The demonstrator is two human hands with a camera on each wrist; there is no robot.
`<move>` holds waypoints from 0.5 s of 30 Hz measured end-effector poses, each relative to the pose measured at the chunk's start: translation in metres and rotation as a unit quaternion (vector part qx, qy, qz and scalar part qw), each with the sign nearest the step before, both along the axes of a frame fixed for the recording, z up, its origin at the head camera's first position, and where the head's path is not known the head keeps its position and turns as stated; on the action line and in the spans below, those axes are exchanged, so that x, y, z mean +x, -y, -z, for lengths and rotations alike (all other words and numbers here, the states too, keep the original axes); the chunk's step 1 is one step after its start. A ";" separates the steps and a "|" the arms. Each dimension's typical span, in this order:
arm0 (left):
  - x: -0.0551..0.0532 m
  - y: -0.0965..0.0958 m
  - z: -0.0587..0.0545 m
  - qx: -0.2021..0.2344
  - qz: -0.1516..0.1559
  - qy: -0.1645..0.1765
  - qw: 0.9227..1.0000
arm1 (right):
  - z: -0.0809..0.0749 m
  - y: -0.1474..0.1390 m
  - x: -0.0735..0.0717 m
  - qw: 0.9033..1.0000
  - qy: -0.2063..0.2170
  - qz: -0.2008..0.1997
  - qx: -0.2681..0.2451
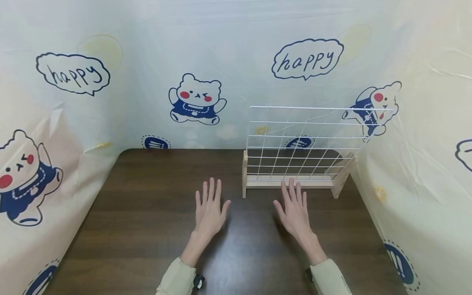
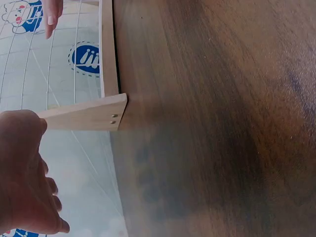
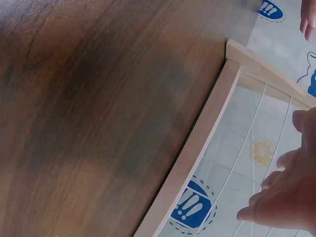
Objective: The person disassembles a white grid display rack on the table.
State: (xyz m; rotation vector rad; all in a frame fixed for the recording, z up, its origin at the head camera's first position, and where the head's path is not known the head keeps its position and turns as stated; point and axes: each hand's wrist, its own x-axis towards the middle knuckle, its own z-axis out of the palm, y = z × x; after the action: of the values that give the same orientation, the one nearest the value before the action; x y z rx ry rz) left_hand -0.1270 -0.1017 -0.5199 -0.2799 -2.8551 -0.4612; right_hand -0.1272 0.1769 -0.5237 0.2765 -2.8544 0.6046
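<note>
Both hands are held out over a dark wooden table [image 1: 147, 221], palms down and fingers straight, holding nothing. My left hand [image 1: 210, 213] is left of a white wire grid rack [image 1: 291, 157] with a pale wooden base. Nearer to the rack is my right hand [image 1: 295, 213], its fingertips overlapping the front wooden bar [image 1: 265, 184] in the head view. In the left wrist view, the rack's wooden side foot [image 2: 94, 113] shows two screws, beyond the left hand [image 2: 24, 173]. The right wrist view has the right hand [image 3: 291, 182] in front of the grid wires.
A pale curtain [image 1: 140, 82] printed with bears and "happy" bubbles hangs behind the table and along both sides. The rack stands at the table's back right, close to the curtain. Dark bands [image 1: 199, 280] sit at both cuffs.
</note>
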 end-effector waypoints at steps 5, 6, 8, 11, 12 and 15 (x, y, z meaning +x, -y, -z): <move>-0.003 -0.003 -0.003 0.026 0.026 -0.035 0.999 | -0.001 0.000 -0.004 0.999 -0.023 -0.012 -0.042; -0.003 -0.004 -0.003 0.032 0.031 -0.043 0.998 | -0.001 0.000 -0.004 0.998 -0.030 -0.015 -0.050; -0.003 -0.006 -0.004 0.044 0.040 -0.060 0.996 | -0.001 0.001 -0.005 0.997 -0.040 -0.021 -0.068; -0.002 -0.010 -0.004 0.062 0.055 -0.088 0.993 | -0.002 0.000 -0.004 0.994 -0.053 -0.030 -0.095; -0.002 -0.011 -0.003 0.068 0.060 -0.097 0.991 | -0.002 0.000 -0.004 0.993 -0.058 -0.033 -0.102; -0.002 -0.015 -0.002 0.088 0.073 -0.124 0.986 | -0.003 -0.002 -0.005 0.989 -0.077 -0.037 -0.119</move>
State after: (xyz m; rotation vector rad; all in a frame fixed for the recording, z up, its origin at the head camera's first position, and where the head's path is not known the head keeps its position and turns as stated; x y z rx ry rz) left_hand -0.1292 -0.0871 -0.5179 -0.4802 -2.5424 -0.6532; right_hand -0.1322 0.1784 -0.5212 0.3715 -2.6024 0.8895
